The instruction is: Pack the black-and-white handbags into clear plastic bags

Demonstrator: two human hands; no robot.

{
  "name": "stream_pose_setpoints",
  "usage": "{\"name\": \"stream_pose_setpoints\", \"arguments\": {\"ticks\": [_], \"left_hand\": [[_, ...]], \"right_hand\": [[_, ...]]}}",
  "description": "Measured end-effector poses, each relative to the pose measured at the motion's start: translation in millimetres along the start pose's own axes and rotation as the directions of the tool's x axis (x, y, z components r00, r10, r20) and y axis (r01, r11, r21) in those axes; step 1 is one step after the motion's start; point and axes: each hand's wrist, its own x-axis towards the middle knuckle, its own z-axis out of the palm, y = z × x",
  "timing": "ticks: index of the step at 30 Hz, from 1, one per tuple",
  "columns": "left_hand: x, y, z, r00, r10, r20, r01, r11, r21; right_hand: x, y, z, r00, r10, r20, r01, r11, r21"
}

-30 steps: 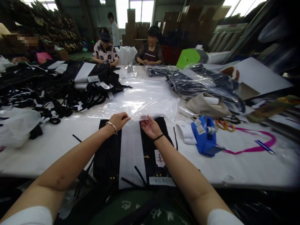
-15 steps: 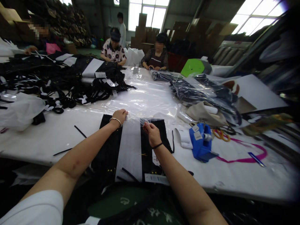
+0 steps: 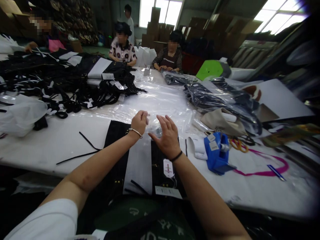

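The left hand (image 3: pixel 140 122) is holding its fingers narrow beside crinkled clear plastic film (image 3: pixel 155 129); whether it is gripping, I cannot tell. The right hand (image 3: pixel 167 137) is holding thumb and fingers wide. The folded black cloth bundle (image 3: pixel 157 155) with a pale central strip (image 3: pixel 138 163) is lying at the left hand's six o'clock.

Leftward, your left hand (image 3: pixel 139 123) can pass over bare worktop (image 3: pixel 65 133) short of the black pile (image 3: pixel 110 90); rightward, the blue tape dispenser (image 3: pixel 215 159) blocks your right hand (image 3: pixel 167 137), with wrapped bundles (image 3: pixel 217 96) beyond
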Motion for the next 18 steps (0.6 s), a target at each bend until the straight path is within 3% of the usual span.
{"name": "stream_pose_setpoints", "arguments": {"ticks": [2,4,6,8,11,12,14,16,18], "left_hand": [[-30,12,3.9,0.983,0.064,0.175,-0.087,0.988,0.127],[-51,16,-5.7,0.936,0.061,0.347,-0.178,0.932,0.317],[-62,10,-27.8,0.896,-0.004,0.445,-0.263,0.801,0.538],[-60,-7,-57.7,0.885,-0.090,0.456,-0.304,0.630,0.715],[-38,-35,-104.3,0.905,-0.170,0.391,-0.293,0.420,0.859],[-25,-42,-118.0,0.919,-0.180,0.352,-0.264,0.382,0.886],[10,-49,-140.9,0.957,-0.183,0.225,-0.145,0.371,0.917],[51,-43,-158.1,0.987,-0.156,0.039,0.041,0.479,0.877],[91,-28,-171.7,0.981,-0.098,-0.168,0.189,0.694,0.694]], "right_hand": [[13,16,7,0.996,0.004,0.092,0.014,0.980,-0.200],[21,44,9,0.988,0.068,0.136,-0.023,0.952,-0.305],[22,77,0,0.989,0.125,0.084,-0.085,0.921,-0.380],[19,110,-19,0.986,0.168,-0.014,-0.157,0.887,-0.434],[15,155,-51,0.941,0.312,-0.133,-0.338,0.840,-0.423],[16,167,-59,0.906,0.389,-0.169,-0.424,0.825,-0.373],[26,185,-73,0.783,0.583,-0.218,-0.614,0.779,-0.123],[47,191,-84,0.648,0.738,-0.187,-0.713,0.674,0.191],[74,184,-95,0.590,0.798,-0.121,-0.712,0.585,0.389]]}}
